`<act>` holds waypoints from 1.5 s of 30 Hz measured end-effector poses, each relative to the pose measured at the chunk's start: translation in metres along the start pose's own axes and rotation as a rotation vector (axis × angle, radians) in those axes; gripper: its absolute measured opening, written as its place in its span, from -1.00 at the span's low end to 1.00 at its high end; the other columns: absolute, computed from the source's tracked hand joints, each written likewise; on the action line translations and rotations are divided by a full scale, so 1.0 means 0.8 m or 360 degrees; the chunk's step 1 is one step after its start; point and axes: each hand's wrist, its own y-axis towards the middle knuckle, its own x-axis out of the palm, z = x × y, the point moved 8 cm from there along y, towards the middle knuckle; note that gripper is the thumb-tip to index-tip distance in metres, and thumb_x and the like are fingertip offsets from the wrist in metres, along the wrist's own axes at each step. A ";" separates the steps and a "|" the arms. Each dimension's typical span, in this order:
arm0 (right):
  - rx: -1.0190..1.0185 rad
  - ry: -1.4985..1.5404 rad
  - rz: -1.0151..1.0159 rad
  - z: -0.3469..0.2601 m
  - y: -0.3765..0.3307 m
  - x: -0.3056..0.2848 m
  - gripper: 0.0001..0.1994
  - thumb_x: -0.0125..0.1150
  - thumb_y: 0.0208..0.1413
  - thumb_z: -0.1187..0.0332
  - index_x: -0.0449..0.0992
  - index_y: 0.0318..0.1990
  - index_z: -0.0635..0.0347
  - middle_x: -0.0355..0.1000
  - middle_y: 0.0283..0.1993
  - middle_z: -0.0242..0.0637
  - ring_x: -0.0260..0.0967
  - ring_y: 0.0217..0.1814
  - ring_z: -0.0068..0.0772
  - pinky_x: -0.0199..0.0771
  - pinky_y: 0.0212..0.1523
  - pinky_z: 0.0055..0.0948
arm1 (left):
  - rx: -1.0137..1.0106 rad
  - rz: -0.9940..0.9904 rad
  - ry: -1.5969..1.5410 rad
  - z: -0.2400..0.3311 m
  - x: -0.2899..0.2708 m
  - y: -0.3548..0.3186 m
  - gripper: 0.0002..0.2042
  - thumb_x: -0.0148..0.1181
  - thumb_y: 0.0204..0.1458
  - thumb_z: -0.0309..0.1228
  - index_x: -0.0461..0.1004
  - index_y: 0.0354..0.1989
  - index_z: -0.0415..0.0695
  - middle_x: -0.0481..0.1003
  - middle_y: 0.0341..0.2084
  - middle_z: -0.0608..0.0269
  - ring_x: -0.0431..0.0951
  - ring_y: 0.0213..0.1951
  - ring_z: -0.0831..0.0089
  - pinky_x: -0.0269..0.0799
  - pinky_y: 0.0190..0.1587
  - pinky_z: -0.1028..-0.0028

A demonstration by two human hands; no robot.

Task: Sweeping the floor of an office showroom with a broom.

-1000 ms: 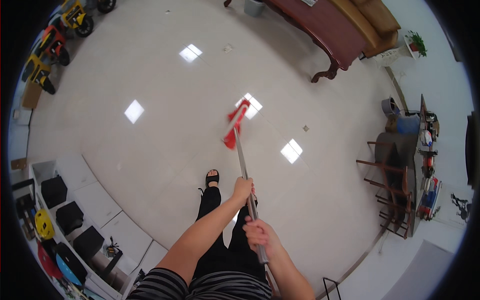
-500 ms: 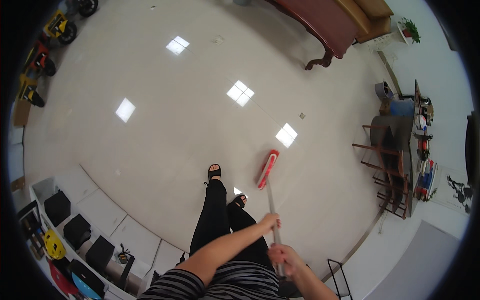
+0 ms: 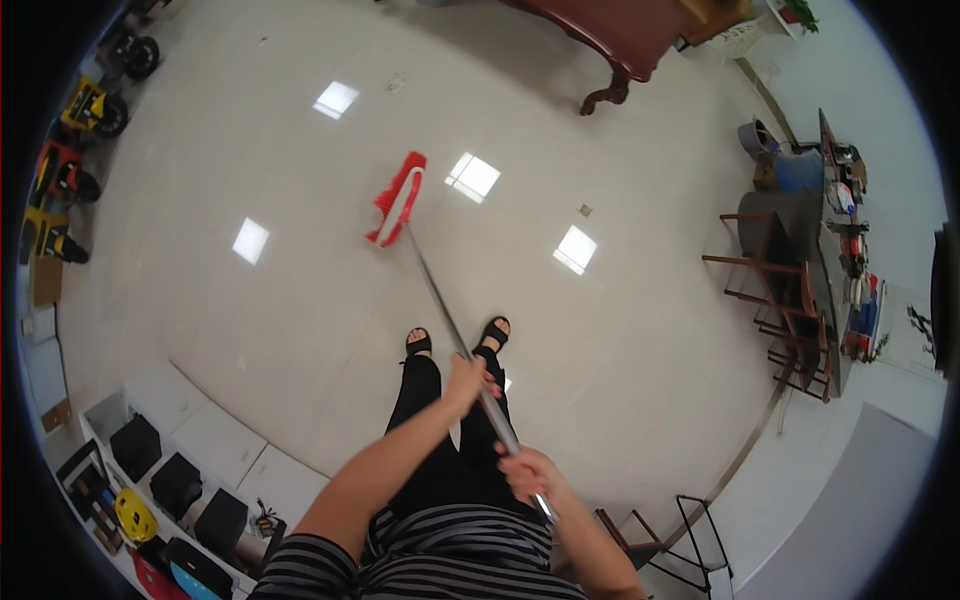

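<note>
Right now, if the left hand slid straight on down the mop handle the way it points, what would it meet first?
Probably the red mop head on the floor. The left hand grips the handle, and the bare shaft beyond it looks free, though depth is hard to judge.

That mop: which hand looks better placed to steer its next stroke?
Probably the left hand: it grips the mop handle lower down, nearer the red mop head. The right hand holds the top end, close to the body.

Dark wooden table (image 3: 640, 35), chairs (image 3: 775, 290), toy ride-ons (image 3: 75, 150).
</note>
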 end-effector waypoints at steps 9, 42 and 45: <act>-0.0533 -0.0460 0.1191 -0.152 -0.260 -0.136 -0.93 0.04 -0.07 0.44 0.28 -0.44 0.14 0.02 -0.81 -0.49 -0.17 -0.89 -0.72 -0.20 -0.91 -0.68 | -0.0466 -0.0944 0.0374 -0.072 0.182 -0.056 -0.47 -0.15 0.05 -0.07 0.01 0.12 -0.11 0.30 -0.11 0.14 0.38 -0.14 0.31 0.31 -0.08 0.37; -0.0362 -0.0995 0.0665 -0.272 -0.161 0.028 -0.77 0.02 -0.11 0.50 0.26 -0.22 0.21 -0.01 -0.77 -0.56 -0.17 -0.86 -0.77 -0.18 -0.89 -0.71 | -0.0401 -0.1134 0.0655 0.079 0.260 -0.012 -0.43 -0.26 0.05 0.05 0.08 0.12 -0.11 0.28 -0.03 0.18 0.35 -0.06 0.31 0.28 -0.05 0.37; -0.0651 -0.0815 0.1025 -0.321 -0.180 0.009 -0.88 0.05 -0.09 0.45 0.23 -0.43 0.15 -0.01 -0.79 -0.54 -0.15 -0.86 -0.73 -0.18 -0.88 -0.70 | -0.0143 -0.1056 0.0369 0.130 0.186 -0.010 -0.47 -0.19 0.06 -0.05 0.06 0.13 -0.11 0.30 -0.06 0.11 0.37 -0.10 0.31 0.32 -0.10 0.42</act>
